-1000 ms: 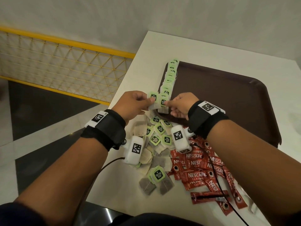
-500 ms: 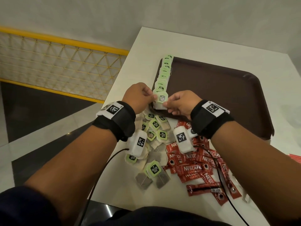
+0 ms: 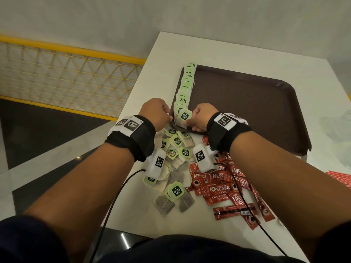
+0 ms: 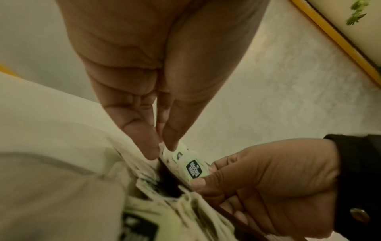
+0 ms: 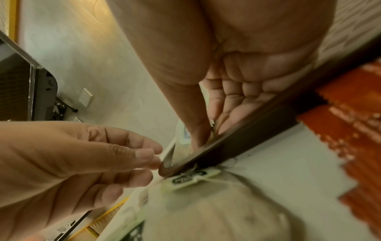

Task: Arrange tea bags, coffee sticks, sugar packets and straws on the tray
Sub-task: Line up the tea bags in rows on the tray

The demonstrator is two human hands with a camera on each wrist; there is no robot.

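Both hands on one tea bag (image 3: 183,118) at the tray's (image 3: 266,118) near-left corner: left hand (image 3: 155,115) pinching its left edge, right hand (image 3: 199,119) pinching the right, heading the row.

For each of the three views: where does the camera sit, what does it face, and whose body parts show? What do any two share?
Head: worn high, looking down at the tray, both forearms showing.
Left wrist: along the left hand pinching the tea bag; the right hand shows too.
Right wrist: along the right hand at the tray rim; the left hand shows.
All three share the pinched tea bag area.
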